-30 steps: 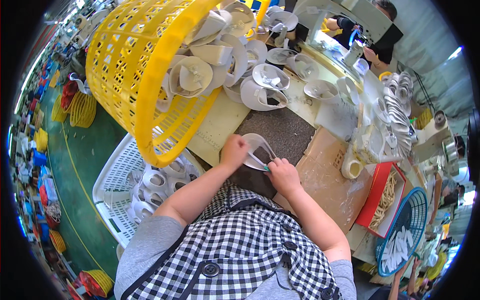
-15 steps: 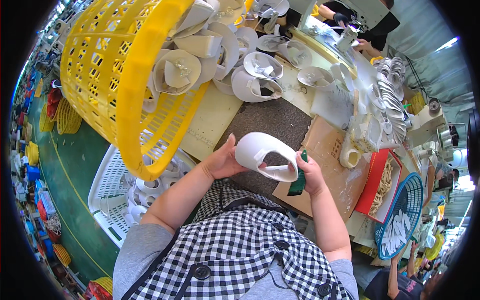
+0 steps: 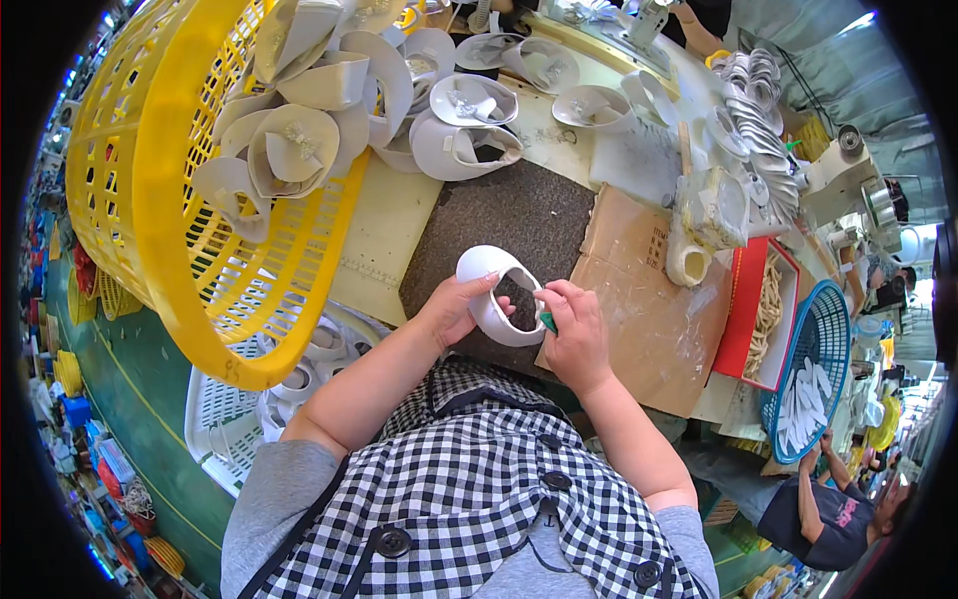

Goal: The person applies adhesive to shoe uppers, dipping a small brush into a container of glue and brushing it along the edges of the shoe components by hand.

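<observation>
A white, curved shoe upper (image 3: 475,266) is held above the dark mat (image 3: 519,200), close in front of my body. My left hand (image 3: 456,309) grips its left side, thumb on the outer face and fingertips showing through the opening. At the opposite edge, the fingers of my right hand (image 3: 579,334) are bent against the rim. A small green tool (image 3: 548,321) pokes out from under those right fingers; most of it is hidden, so its kind cannot be made out.
A tilted yellow basket (image 3: 170,230) full of white uppers stands at left, above a white crate (image 3: 215,414) holding more. Several uppers (image 3: 464,145) lie behind the mat. Cardboard (image 3: 649,309), a red box (image 3: 743,309) of tan strips and a blue basket (image 3: 830,329) are at right.
The upper has turned more upright and moved slightly left and closer to me. My right hand has moved inward and up to its rim, the green tool now mostly covered.
</observation>
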The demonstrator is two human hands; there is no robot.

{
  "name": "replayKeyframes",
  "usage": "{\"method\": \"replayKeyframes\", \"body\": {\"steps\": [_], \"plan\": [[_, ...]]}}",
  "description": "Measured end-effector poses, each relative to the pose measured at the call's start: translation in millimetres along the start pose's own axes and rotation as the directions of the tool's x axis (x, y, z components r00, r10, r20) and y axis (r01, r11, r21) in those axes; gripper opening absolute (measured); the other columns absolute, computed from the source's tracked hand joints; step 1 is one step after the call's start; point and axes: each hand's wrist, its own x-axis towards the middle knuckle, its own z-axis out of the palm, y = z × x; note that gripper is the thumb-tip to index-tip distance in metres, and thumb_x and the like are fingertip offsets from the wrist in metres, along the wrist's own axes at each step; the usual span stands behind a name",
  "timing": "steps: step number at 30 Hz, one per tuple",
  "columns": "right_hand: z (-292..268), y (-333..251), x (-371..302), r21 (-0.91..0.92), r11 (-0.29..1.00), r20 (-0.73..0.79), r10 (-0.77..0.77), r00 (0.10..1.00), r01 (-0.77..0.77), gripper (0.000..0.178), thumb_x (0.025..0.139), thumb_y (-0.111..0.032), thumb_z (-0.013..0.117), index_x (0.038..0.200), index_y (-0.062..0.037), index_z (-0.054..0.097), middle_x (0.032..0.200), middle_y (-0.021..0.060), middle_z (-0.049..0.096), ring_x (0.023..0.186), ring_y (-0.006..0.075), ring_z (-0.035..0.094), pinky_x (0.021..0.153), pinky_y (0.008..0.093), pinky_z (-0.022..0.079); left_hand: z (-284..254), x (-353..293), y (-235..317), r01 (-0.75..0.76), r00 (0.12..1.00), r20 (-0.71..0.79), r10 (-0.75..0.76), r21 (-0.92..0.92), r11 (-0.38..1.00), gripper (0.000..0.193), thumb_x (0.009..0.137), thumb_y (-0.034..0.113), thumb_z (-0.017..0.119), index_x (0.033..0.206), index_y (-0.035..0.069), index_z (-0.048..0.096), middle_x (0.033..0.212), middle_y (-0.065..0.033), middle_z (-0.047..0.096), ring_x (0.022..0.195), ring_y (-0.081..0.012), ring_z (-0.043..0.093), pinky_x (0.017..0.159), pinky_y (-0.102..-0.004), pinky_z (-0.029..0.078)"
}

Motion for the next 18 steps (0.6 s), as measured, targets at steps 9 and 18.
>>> {"method": "replayKeyframes", "body": {"steps": [9, 18], "plan": [[12, -9, -10, 0.021, 0.995, 0.198, 0.09, 0.976, -0.096, 0.027, 0.076, -0.021, 0.071, 0.099, -0.0074, 0.064, 0.088, 0.0101, 0.064, 0.083, 0.0288, 0.056, 0.074, 0.0378, 0.047, 6, 5, -8, 0.066, 0.997, -0.038, -0.066, -0.019, 0.998, 0.035, 0.084, 0.01, 0.065, 0.116, 0.005, 0.053, 0.103, -0.008, 0.06, 0.095, -0.0211, 0.059, 0.087, -0.0364, 0.049], [0, 16, -29, 0.366, 0.521, 0.625, 0.476, 0.619, -0.771, 0.047, 0.079, -0.016, 0.072, 0.122, -0.0057, 0.056, 0.08, -0.0006, 0.057, 0.076, 0.0099, 0.054, 0.072, 0.0255, 0.045, -8, 16, 44, -0.383, 0.858, -0.18, 0.481, 0.402, 0.832, 0.031, 0.084, 0.015, 0.066, 0.11, 0.005, 0.052, 0.089, -0.0037, 0.054, 0.075, -0.0149, 0.06, 0.072, -0.0293, 0.052]]}}
